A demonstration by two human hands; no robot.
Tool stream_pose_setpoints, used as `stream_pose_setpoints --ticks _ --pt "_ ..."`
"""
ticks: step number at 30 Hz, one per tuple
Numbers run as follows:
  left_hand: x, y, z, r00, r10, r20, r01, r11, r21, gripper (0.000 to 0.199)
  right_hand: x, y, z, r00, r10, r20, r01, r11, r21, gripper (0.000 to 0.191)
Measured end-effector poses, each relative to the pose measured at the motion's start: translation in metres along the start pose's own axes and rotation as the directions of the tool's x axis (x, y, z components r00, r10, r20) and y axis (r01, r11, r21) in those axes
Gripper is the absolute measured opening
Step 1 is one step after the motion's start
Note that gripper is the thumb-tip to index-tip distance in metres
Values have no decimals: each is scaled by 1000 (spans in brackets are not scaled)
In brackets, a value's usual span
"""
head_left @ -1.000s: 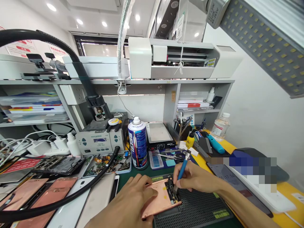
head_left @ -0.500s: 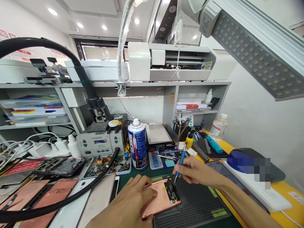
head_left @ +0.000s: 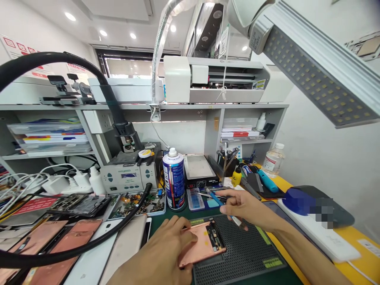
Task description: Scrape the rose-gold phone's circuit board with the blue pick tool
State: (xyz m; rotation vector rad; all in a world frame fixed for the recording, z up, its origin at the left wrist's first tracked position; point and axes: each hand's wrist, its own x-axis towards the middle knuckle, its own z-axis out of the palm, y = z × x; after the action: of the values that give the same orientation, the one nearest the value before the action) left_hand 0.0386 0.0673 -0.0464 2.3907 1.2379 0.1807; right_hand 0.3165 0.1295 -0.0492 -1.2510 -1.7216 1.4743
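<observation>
Working well here is likely depending on bracing the flat, coppery-pink phone panel firmly against the black perforated mat and sparing its dark component strip any hard scraping. The left hand, half curled, is gripping the panel's nine-o'clock end, at five o'clock from the blue cylindrical spray can. At the panel's two o'clock, the right hand, partly closed, is holding a slim blue-handled tool clear of it.

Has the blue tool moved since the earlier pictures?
Yes. Judged against the black mat, the lower end of the blue tool has swung rightward, away from the pink phone panel.
</observation>
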Motion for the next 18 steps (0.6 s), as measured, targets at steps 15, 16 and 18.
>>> stream_pose_setpoints --ticks 15,16,18 --pt "2 -6 7 1000 27 -16 -27 999 -28 28 10 10 3 997 -35 -72 50 975 214 38" --pt "2 -7 8 999 27 -23 -27 999 -29 28 13 14 8 994 -56 -92 70 984 161 39" --pt "1 -10 10 999 28 -35 -30 999 -32 28 15 19 15 990 -92 -109 99 993 58 39"
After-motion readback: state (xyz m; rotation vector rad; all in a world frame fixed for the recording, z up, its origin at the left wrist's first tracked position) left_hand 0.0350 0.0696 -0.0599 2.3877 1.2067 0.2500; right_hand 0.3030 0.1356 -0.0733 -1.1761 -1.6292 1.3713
